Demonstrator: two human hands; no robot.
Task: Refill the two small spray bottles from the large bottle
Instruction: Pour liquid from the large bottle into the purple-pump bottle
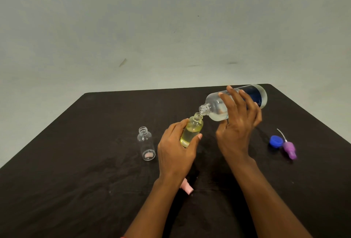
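My right hand grips the large clear bottle with a dark blue label, tipped on its side with its open neck pointing left and down. That neck touches the mouth of a small bottle, which holds pale yellow liquid and is tilted toward it. My left hand holds this small bottle around its lower body, above the table. A second small clear bottle stands upright and uncapped to the left, apart from both hands.
A blue cap and a purple spray head with its thin tube lie at the right on the black table. A pink spray head lies partly hidden under my left wrist. A pale wall rises behind the table's far edge.
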